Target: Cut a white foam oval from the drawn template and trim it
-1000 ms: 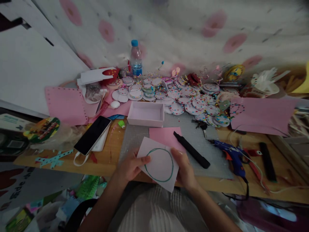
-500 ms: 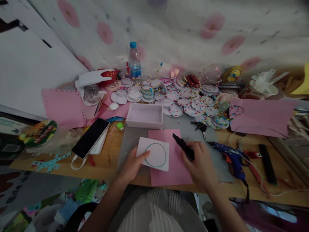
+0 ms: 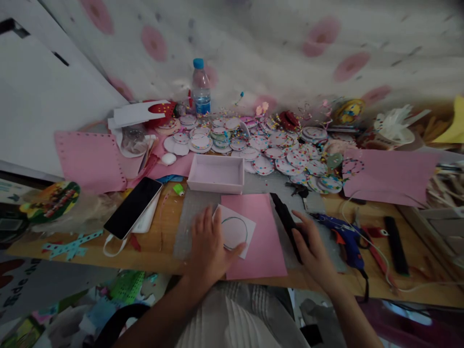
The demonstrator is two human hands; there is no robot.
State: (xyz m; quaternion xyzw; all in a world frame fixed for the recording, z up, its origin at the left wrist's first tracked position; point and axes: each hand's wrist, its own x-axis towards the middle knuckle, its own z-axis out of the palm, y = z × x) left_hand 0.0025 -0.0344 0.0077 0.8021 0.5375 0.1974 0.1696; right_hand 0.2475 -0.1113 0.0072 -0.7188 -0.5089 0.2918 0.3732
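Note:
My left hand point(image 3: 210, 241) lies with fingers spread over the left side of a small white card point(image 3: 235, 232). A circle drawn in green line shows on that card, partly covered by my thumb. Beneath it is a pink sheet point(image 3: 263, 237) on the grey cutting mat point(image 3: 192, 212). To the right of the sheet, a long black tool point(image 3: 286, 222) rests slantwise on the mat; its exact kind is unclear. My right hand point(image 3: 311, 246) is beside it, thumb and forefinger apart, the thumb at the tool's edge.
An open white box point(image 3: 216, 174) stands behind the sheet, with a heap of decorated white discs point(image 3: 263, 164) beyond. A phone point(image 3: 133, 208) is at left. Keys point(image 3: 300, 189) and a blue glue gun point(image 3: 342, 237) lie to the right. A water bottle point(image 3: 201, 89) stands at the back.
The white card has gone from my left hand's pinch to lying tilted on the pink sheet, and that hand has spread over it. My right hand has lowered the black tool onto the mat and loosened.

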